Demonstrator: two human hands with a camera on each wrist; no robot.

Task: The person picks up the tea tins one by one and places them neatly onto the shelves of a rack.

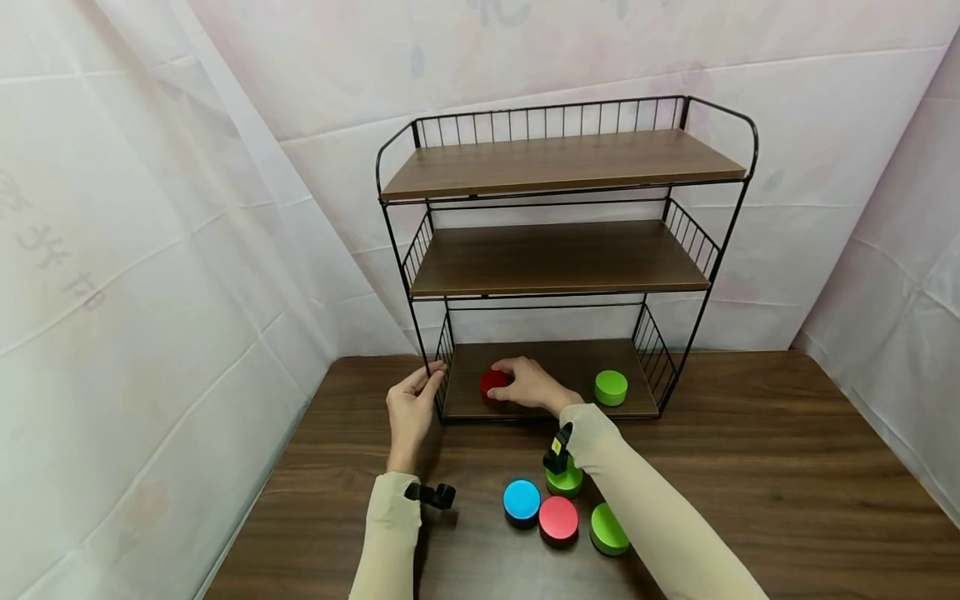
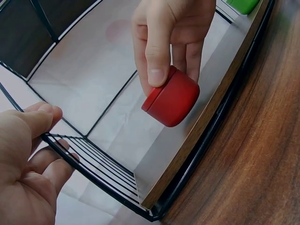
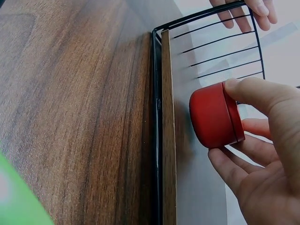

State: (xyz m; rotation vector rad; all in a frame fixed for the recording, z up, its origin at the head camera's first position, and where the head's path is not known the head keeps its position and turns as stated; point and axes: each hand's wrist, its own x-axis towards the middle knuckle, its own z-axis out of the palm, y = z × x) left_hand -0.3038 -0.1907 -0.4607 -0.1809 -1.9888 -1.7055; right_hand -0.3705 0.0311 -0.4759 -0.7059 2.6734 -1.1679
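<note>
White cloth (image 1: 112, 250) backs the counter (image 1: 315, 500); in the head view, the left hand (image 1: 408, 417) pinches the side of the rack (image 1: 562, 162), the right hand (image 1: 534, 387) a red jar (image 1: 491, 383) at the bottom shelf (image 1: 562, 357). Left wrist: the red jar is upright. Right wrist: the right hand grips its lid (image 3: 234, 115).

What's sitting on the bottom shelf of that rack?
On the bottom shelf, a green container stands toward the right. The right hand holds a red container over the left part. In the head view, that hand covers part of the board behind it.
</note>
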